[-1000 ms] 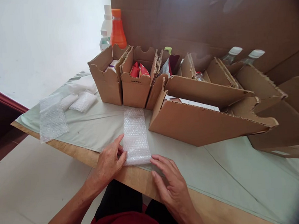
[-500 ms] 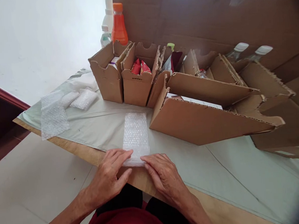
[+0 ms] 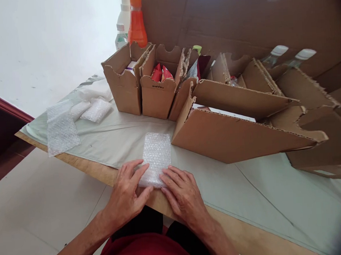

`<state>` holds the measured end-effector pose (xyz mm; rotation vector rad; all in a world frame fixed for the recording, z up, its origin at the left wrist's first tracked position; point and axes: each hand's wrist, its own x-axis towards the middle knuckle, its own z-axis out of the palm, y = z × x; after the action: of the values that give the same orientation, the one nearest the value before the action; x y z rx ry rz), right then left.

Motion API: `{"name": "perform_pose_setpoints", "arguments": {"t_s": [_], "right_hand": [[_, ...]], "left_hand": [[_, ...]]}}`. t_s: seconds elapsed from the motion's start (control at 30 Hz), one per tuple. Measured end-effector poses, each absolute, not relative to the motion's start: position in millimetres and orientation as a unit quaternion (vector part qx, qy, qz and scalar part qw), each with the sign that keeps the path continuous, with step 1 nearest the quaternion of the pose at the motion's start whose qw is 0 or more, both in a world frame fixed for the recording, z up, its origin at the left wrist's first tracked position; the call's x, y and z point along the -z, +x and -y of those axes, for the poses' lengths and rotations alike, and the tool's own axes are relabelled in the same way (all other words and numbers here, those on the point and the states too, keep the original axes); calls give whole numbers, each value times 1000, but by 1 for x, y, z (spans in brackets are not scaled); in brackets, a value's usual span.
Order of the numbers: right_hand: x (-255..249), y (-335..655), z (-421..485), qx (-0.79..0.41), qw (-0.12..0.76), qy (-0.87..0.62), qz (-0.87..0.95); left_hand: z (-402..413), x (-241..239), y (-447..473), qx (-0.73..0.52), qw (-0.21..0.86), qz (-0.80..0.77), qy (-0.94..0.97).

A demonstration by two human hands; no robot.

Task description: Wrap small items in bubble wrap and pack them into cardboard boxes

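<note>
A strip of bubble wrap [image 3: 157, 153] lies flat on the cloth near the table's front edge, its near end looking doubled over and thicker. My left hand [image 3: 130, 188] rests at the left side of that near end, fingers spread, thumb along the bottom edge. On the other side, my right hand [image 3: 183, 191] lays its stretched fingers over the wrap's lower right corner. Neither hand is closed around the wrap. Whether anything lies inside the folded end cannot be made out.
More pieces of bubble wrap [image 3: 62, 135] lie at the left of the table. Open cardboard bins [image 3: 249, 133] stand along the back and right, some holding red packets [image 3: 156, 73]. Behind them are an orange bottle [image 3: 137, 26] and white-capped bottles [image 3: 305, 55].
The far end of the bubble wrap has shifted slightly toward me. My right fingers reach further onto the wrap, and both hands' fingers are more spread. The view has tilted a little.
</note>
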<state>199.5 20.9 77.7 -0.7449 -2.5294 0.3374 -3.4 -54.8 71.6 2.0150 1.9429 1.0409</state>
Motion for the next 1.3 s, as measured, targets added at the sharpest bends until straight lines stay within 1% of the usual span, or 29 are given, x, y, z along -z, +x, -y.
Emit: {"name": "perform_pose_setpoints", "arguments": {"t_s": [0.1, 0.17, 0.2, 0.27, 0.33, 0.43, 0.5, 0.57, 0.63, 0.73, 0.77, 0.83, 0.93, 1.0, 1.03, 1.1, 1.17, 1.23, 1.3], "right_hand": [[-85, 199, -22, -193, 238, -278, 910], [-91, 202, -20, -243, 214, -291, 900], [-93, 203, -19, -249, 211, -300, 896], [-92, 205, -16, -213, 238, -321, 892], [-88, 206, -14, -149, 270, -326, 894], [-80, 203, -14, -100, 247, -307, 914], [-77, 200, -15, -99, 230, -297, 921], [-77, 198, -17, -121, 242, -301, 915], [-80, 200, -17, -167, 253, -311, 900], [-86, 207, -14, -224, 237, -324, 888], [-88, 208, -12, -221, 235, -327, 888], [-89, 209, -9, -178, 248, -331, 893], [-87, 204, -8, -105, 247, -331, 905], [-82, 199, -13, -93, 227, -328, 912], [-80, 197, -16, -96, 226, -330, 911], [-74, 195, -24, -113, 252, -348, 896], [-71, 195, -29, -142, 293, -377, 867], [-72, 197, -29, -183, 321, -402, 838], [-76, 199, -23, -236, 329, -400, 822]], "left_hand": [[64, -78, -8, -350, 142, -596, 709], [66, -81, -11, -350, 184, -596, 699], [65, -80, -11, -348, 196, -606, 688], [60, -77, -12, -336, 196, -634, 669], [52, -72, -13, -320, 169, -656, 662], [43, -65, -14, -311, 117, -671, 663], [43, -65, -14, -322, 99, -659, 672], [48, -68, -15, -334, 101, -626, 697], [54, -73, -15, -342, 126, -590, 721], [55, -78, -15, -355, 179, -572, 717], [52, -79, -14, -355, 188, -578, 710], [43, -77, -14, -343, 181, -600, 700], [29, -72, -12, -322, 126, -640, 686], [27, -69, -12, -339, 111, -660, 661], [29, -69, -11, -360, 122, -668, 640], [38, -69, -8, -412, 183, -681, 576], [49, -69, -2, -469, 289, -677, 488], [57, -70, 7, -520, 402, -643, 393], [59, -72, 16, -556, 495, -589, 314]]}}
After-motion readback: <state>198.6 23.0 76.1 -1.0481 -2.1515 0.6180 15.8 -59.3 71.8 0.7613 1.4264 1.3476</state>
